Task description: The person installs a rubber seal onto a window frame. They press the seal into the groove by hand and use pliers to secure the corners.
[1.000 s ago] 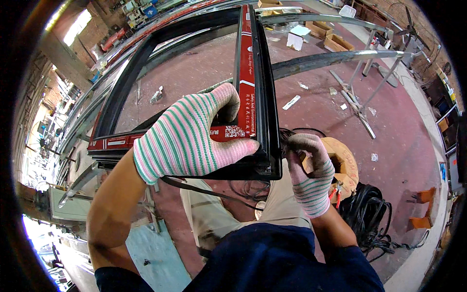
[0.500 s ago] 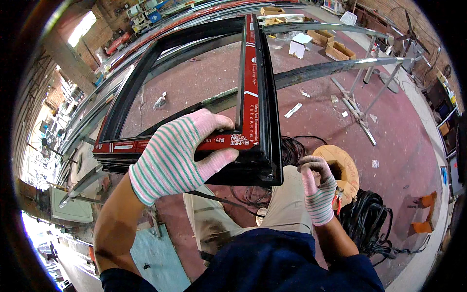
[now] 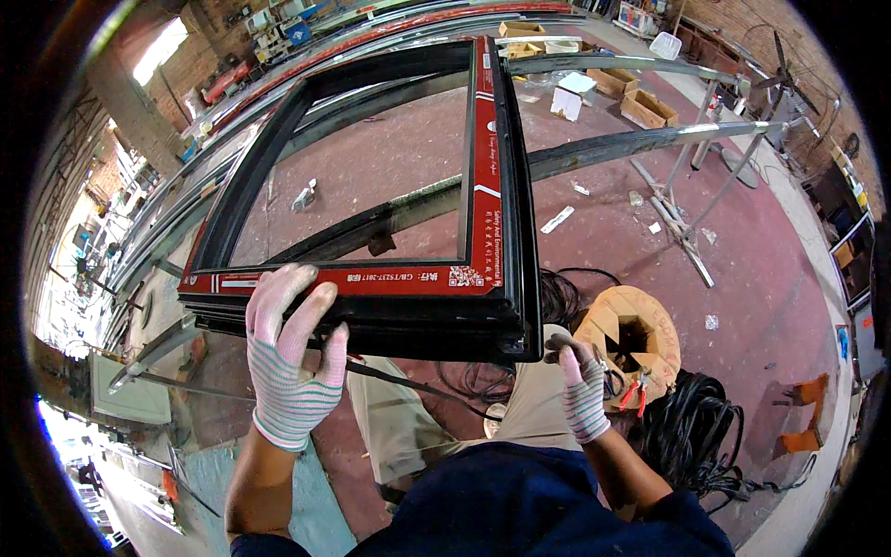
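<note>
A black window frame with red film on its faces lies tilted in front of me. My left hand, in a white-and-pink glove with green stripes, is bent round its near edge. The fingers reach the red face, and the thumb lies lower on the black side. From beside that thumb, a thin black rubber strip runs down across my lap. Below the near right corner, my right hand, gloved alike, has its fingers curled together, apart from the frame. Whatever its fingertips may hold cannot be made out.
Long metal rails on legs support the frame and stretch to the right. A cardboard spool with red-handled pliers stands by my right knee, beside a heap of black strip. Open cardboard boxes and scraps lie farther off.
My left hand has drawn back from over the frame's near bar to its outer edge. My right hand has shifted slightly left and down, nearer the corner.
</note>
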`<state>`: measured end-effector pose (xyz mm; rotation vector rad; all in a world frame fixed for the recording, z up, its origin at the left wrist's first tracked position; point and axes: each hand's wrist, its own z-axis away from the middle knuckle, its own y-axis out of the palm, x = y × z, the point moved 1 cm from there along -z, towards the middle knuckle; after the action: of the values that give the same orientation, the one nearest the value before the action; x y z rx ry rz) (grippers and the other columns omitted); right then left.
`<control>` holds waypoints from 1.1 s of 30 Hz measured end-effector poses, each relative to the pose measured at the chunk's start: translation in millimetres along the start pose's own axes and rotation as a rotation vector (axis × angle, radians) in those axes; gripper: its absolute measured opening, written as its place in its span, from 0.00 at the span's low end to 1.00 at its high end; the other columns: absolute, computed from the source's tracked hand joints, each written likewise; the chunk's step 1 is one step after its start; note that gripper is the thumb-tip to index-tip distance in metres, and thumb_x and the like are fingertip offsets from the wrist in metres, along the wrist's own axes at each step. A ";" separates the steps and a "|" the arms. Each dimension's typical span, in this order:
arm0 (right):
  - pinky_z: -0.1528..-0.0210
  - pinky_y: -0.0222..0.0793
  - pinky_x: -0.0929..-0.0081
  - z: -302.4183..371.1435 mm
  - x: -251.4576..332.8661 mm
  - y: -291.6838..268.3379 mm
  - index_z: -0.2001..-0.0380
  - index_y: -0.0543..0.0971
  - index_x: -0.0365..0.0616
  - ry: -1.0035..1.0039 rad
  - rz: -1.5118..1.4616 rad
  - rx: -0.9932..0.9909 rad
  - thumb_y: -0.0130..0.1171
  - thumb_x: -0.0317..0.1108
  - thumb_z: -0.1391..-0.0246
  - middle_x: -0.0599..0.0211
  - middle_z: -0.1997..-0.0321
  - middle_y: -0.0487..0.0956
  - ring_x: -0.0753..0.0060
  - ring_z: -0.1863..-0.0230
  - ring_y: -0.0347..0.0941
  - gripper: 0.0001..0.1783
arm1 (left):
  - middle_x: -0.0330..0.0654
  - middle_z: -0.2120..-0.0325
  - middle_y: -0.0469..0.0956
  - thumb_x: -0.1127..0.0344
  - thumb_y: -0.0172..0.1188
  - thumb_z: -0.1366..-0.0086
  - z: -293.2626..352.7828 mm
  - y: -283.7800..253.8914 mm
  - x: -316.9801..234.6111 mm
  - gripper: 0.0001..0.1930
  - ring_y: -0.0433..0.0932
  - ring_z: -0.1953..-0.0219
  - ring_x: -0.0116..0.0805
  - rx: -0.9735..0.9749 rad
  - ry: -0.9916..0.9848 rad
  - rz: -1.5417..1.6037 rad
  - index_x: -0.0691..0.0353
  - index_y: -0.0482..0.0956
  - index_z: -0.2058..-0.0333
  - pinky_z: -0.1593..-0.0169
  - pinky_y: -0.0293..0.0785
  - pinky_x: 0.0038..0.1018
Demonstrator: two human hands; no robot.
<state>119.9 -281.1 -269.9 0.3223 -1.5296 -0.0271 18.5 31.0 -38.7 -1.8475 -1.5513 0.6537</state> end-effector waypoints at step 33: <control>0.51 0.74 0.70 37.8 -124.4 27.6 0.54 0.81 0.39 0.175 0.412 0.344 0.62 0.33 0.38 0.54 0.58 0.83 0.65 0.56 0.80 0.13 | 0.46 0.61 0.74 0.81 0.64 0.46 12.4 16.0 -15.7 0.16 0.75 0.59 0.42 -0.243 -0.278 0.019 0.62 0.73 0.59 0.54 0.74 0.33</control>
<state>71.5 -234.7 -384.7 0.2677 -1.3980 0.5797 17.4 15.7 -59.2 -2.0164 -1.8644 0.7878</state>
